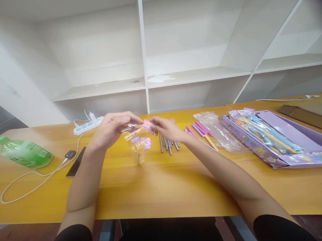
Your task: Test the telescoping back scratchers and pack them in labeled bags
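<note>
My left hand (114, 128) grips the top of a small transparent plastic bag (138, 159), which hangs over the table. Inside or behind the bag, something with yellow stripes (138, 146) shows through; its kind is not plain. Between the fingers of my right hand (165, 128) is a small pink-and-purple printed piece (147, 125), held at the bag's upper edge. Small purple printed pieces (147, 143) appear just below my hands. Under my right hand lie several silvery metal tubes (169, 146), partly covered by it.
Right of my hands are pink and purple sticks (200, 128), crumpled plastic wrap (225, 135) and a purple box (286, 116) holding bagged items. On the left are a green bottle (26, 153), a phone (76, 163), a white cable (28, 192) and a power strip (88, 126). White shelves (188, 76) stand behind.
</note>
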{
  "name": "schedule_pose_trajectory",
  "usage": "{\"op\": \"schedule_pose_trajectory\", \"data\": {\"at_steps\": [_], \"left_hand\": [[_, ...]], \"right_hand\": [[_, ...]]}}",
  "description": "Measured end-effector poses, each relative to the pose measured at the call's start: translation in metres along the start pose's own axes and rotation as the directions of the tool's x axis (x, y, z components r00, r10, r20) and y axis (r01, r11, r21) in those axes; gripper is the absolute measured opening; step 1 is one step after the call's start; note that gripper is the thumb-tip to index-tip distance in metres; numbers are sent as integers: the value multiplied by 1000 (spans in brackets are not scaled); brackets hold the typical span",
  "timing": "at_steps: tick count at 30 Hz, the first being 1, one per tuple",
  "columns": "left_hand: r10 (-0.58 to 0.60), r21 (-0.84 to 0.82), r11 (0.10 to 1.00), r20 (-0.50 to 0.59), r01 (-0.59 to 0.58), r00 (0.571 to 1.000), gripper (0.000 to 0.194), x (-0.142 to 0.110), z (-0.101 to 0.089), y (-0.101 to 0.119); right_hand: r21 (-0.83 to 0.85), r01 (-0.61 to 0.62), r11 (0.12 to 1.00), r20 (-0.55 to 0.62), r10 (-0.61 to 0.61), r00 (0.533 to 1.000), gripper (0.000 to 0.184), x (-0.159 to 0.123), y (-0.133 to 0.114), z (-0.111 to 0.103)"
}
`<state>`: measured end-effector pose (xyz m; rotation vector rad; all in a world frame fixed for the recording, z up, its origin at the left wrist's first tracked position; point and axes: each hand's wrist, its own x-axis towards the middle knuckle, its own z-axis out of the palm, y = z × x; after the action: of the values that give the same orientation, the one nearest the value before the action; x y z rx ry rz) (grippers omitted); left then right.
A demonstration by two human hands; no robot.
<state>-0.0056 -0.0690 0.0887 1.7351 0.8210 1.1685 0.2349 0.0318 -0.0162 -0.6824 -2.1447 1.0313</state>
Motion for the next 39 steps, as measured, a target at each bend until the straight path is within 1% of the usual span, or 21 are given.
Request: {"op": "schedule_pose_trajectory", "data": {"at_steps": [1, 2, 3, 5, 7, 9, 10, 11, 14, 15, 18, 19, 21, 23, 26, 28, 30, 34, 39], "left_hand": [[2, -7, 1000, 4, -2, 1000, 27, 0, 0, -1], [2, -10, 1000, 9, -2, 1000, 27, 0, 1, -1], [0, -10, 1000, 15, 0, 1000, 26, 0, 1, -2], [-7, -11, 1000, 32, 8, 999, 27, 0, 3, -3], [-14, -19, 1000, 48, 15, 999, 28, 0, 5, -4], [-15, -44, 999, 63, 17, 998, 27, 0, 7, -5], [-14, -61, 998, 72, 18, 997, 26, 0, 8, -5], [-15, -76, 997, 82, 21, 997, 26, 0, 10, -5], [-26, -90, 995, 106, 35, 994, 28, -2, 13, -4], [-28, -83, 996, 112, 37, 993, 28, -3, 13, -4], [-20, -59, 998, 136, 28, 991, 29, -6, 14, -4], [-21, -58, 998, 148, 29, 989, 31, -6, 15, -4], [-22, -74, 997, 159, 35, 987, 36, -7, 16, -4], [-14, -107, 994, 147, 29, 989, 40, -7, 17, -5], [0, -141, 990, 138, 20, 990, 44, -7, 19, -5], [-14, -140, 990, 152, 35, 988, 45, -7, 20, -5], [-31, -126, 991, 160, 52, 987, 44, -8, 20, -4], [-13, -99, 995, 186, 32, 982, 44, -9, 22, -2], [-3, -97, 995, 216, 24, 976, 42, -10, 24, 2]], "right_hand": [[42, 48, 998, -81, -45, 996, 29, -4, -10, -4], [77, 116, 990, -160, -102, 982, 27, -8, -21, -7], [89, 194, 977, -235, -169, 957, 26, -13, -32, -9], [36, 346, 938, -370, -309, 876, 21, -23, -53, -9], [-73, 457, 887, -441, -439, 783, 15, -32, -68, -6], [-156, 528, 835, -449, -536, 715, 9, -37, -76, -1], [-177, 550, 816, -445, -565, 695, 9, -38, -78, 1], [-184, 561, 807, -446, -577, 684, 9, -39, -79, 4], [-175, 558, 811, -452, -569, 686, 14, -40, -79, 9], [-187, 560, 807, -454, -576, 680, 17, -40, -79, 9], [-307, 587, 749, -426, -660, 619, 21, -42, -82, 7], [-358, 594, 720, -401, -694, 599, 20, -43, -85, 5], [-448, 599, 664, -340, -746, 573, 22, -45, -89, 2], [-509, 587, 630, -295, -768, 568, 23, -48, -93, 0], [-559, 556, 615, -252, -765, 593, 25, -52, -96, 0], [-572, 550, 609, -224, -761, 609, 29, -54, -97, 0], [-577, 552, 602, -205, -761, 616, 32, -55, -97, 1], [-578, 552, 601, -185, -755, 629, 31, -56, -98, 3], [-565, 533, 630, -166, -720, 674, 29, -59, -101, 4]]}}
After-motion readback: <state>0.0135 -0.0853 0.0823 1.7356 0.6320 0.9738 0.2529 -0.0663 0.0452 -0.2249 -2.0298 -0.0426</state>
